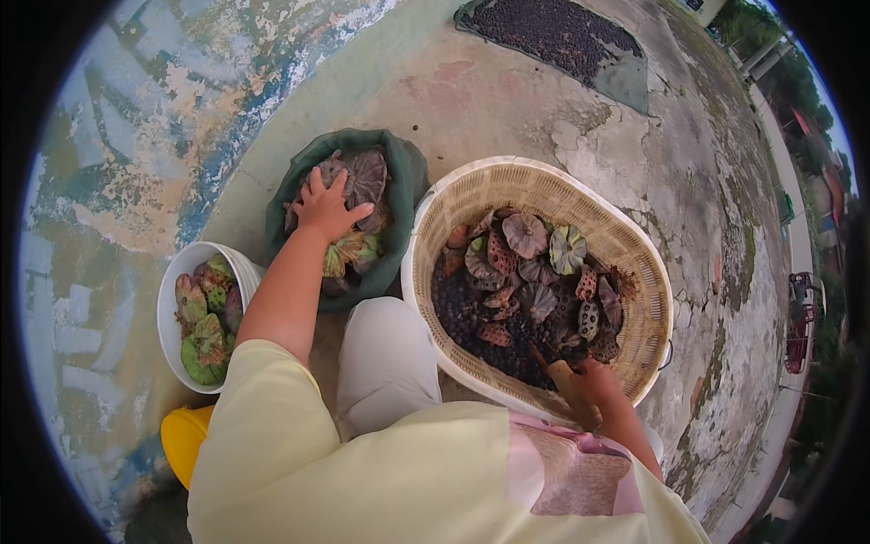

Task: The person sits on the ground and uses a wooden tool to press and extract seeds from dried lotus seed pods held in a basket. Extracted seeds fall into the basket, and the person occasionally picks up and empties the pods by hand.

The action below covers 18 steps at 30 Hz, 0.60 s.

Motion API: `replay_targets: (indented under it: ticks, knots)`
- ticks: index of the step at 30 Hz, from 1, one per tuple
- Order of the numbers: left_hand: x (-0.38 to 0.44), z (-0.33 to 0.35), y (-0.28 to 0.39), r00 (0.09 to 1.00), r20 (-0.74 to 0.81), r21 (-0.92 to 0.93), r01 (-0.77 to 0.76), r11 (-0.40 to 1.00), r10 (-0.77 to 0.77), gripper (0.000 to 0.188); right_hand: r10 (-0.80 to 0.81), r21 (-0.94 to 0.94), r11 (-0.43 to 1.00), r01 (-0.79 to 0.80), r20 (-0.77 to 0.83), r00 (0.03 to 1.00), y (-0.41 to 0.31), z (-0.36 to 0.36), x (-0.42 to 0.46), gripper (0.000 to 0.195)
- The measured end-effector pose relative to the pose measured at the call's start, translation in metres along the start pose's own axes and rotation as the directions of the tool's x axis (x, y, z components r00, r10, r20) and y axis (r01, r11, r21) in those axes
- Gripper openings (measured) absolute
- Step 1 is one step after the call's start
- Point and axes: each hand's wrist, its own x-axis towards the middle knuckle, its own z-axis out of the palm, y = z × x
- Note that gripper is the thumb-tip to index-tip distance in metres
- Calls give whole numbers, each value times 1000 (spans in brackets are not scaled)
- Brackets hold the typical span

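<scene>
My left hand (325, 207), fingers spread, rests on dried brown lotus seed pods (368, 178) in a dark green mesh bag (401, 224). A yellow-green pod (345, 253) shows below the wrist. To the right, my right hand (597, 382) is closed around a wooden tool (565, 382) at the near rim of a cream plastic basket (544, 178). The tool's slim end points inward; its exact kind cannot be made out. Inside the basket, lotus pods (527, 234), several showing their holes, lie over loose dark lotus seeds (469, 330).
Left of the bag, a white bucket (166, 333) holds green and purplish pods (207, 340). A yellow container (182, 442) stands below it. Dark seeds (550, 34) are spread on a green sheet (625, 81) farther out. A painted, peeling wall (136, 149) borders the cracked concrete floor (707, 285).
</scene>
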Motion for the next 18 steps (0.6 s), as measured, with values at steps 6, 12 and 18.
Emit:
replay_targets:
  ticks: [6, 12, 18]
  knots:
    - [40, 12, 7, 1000, 18, 79, 2, 997, -4, 84, 110, -97, 991, -95, 156, 982, -9, 1, -4, 51]
    - [56, 46, -8, 999, -47, 146, 28, 989, -21, 80, 188, -233, 966, -110, 344, 920, -32, -16, -30, 71]
    - [36, 25, -1, 999, -11, 123, 39, 992, -38, 87, 160, -257, 961, -104, 208, 965, -13, 9, -41, 75]
